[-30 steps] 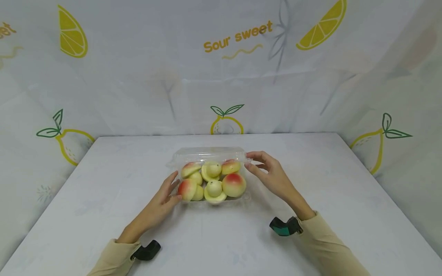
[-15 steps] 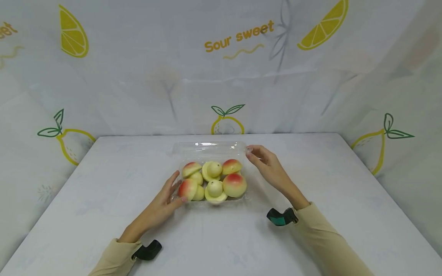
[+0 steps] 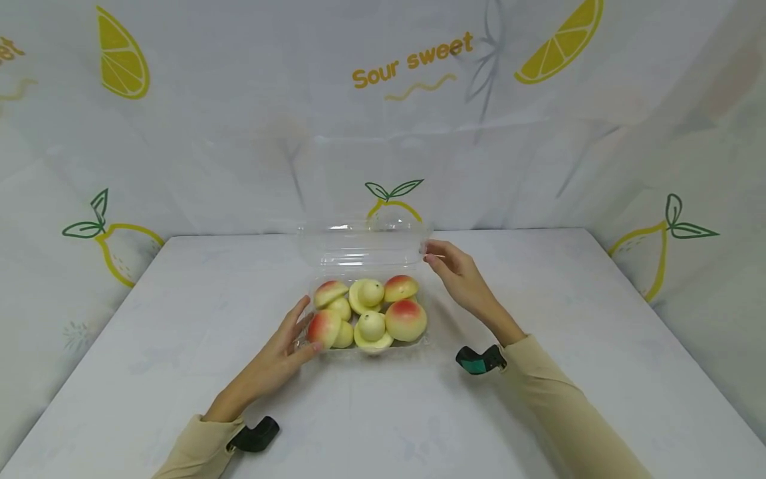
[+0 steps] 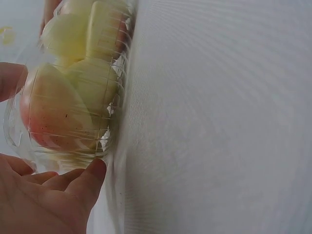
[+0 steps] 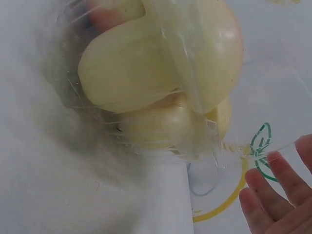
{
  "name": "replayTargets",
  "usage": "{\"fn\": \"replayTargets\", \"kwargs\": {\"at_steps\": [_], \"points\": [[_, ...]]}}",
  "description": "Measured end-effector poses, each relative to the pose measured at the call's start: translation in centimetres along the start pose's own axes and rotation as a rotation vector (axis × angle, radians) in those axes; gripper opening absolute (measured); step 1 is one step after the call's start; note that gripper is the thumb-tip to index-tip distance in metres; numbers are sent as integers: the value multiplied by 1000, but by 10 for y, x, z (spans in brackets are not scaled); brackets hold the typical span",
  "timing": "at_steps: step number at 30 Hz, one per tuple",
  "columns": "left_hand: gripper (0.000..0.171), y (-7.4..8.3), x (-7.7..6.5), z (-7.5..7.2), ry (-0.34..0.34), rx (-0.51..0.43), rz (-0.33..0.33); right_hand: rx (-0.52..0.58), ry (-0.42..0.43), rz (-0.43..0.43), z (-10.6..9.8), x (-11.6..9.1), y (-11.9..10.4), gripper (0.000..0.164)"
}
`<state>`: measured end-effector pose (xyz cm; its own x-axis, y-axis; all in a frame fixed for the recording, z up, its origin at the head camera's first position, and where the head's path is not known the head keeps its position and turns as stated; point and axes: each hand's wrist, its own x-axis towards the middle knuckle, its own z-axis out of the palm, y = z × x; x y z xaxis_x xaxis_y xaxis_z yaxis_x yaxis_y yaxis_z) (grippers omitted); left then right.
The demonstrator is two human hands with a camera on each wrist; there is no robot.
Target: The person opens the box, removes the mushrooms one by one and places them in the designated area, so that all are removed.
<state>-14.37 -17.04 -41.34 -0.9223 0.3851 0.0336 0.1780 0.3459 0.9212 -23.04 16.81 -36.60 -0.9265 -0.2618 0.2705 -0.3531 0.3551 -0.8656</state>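
A clear plastic clamshell container (image 3: 413,347) sits on the table with its lid (image 3: 359,247) raised at the back. Inside lie several pale-yellow pieces with red blushes (image 3: 407,320), like peaches and peach halves, some topped with small round balls. My left hand (image 3: 272,359) holds the container's left end, thumb at the near corner. The left wrist view shows that hand's fingers (image 4: 92,178) against the clear ribbed wall. At the lid's right edge, my right hand (image 3: 463,276) pinches the plastic between thumb and fingers. The right wrist view shows part of the right hand (image 5: 278,202) beside the lid's edge.
A white cloth covers the table (image 3: 179,319), whose back edge meets a white curtain (image 3: 239,133) printed with lemons and lettering. Each wrist carries a dark camera mount, one by the left sleeve (image 3: 254,436) and one by the right sleeve (image 3: 481,360).
The lid has swung up and back from its lower position over the pieces. My right hand has risen and moved away from me with it. The left hand stays at the container's left end.
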Motion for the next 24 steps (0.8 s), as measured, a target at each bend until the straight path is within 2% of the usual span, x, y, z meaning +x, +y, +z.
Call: {"fn": "replayTargets", "kwargs": {"at_steps": [6,15,24], "points": [[86,0,0,0,-4,-6,-6,36,-26,-17,-1,8,2,42],[86,-4,1,-1,0,-6,9,36,-29,17,4,19,9,52],[86,-3,1,-1,-5,-7,19,19,-90,85,5,24,14,62]]}}
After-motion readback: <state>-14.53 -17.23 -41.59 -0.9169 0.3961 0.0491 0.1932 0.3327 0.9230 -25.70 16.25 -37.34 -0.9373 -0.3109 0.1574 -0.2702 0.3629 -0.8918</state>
